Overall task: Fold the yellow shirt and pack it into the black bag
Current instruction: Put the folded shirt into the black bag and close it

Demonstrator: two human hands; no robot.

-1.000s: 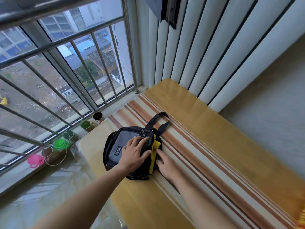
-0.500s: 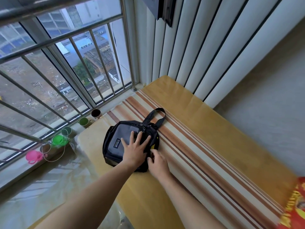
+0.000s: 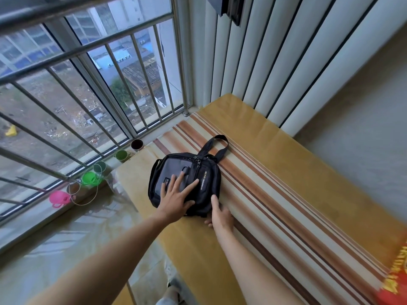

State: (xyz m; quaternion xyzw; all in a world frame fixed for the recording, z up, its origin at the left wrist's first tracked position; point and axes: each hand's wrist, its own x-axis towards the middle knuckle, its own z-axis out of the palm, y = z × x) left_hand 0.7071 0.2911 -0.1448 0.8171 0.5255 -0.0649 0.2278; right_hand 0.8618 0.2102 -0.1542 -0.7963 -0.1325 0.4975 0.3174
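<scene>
The black bag (image 3: 207,172), with a grey front panel and a strap loop at its far end, lies flat on the striped table (image 3: 275,194). My left hand (image 3: 176,194) rests flat on its front with the fingers spread. At the bag's near right corner, my right hand (image 3: 220,214) touches the edge with thumb and fingers; what they hold there is hidden. No part of the yellow shirt shows.
Several small cups, pink (image 3: 58,198), green (image 3: 90,178) and brown (image 3: 137,144), line the window sill at the left under the barred window. A red printed thing (image 3: 394,282) lies at the table's near right corner. White slatted panels stand behind the table.
The yellow shirt that stuck out of the bag's right side has gone out of sight. My right hand has slid back to the bag's near corner. My left hand stays flat on the bag.
</scene>
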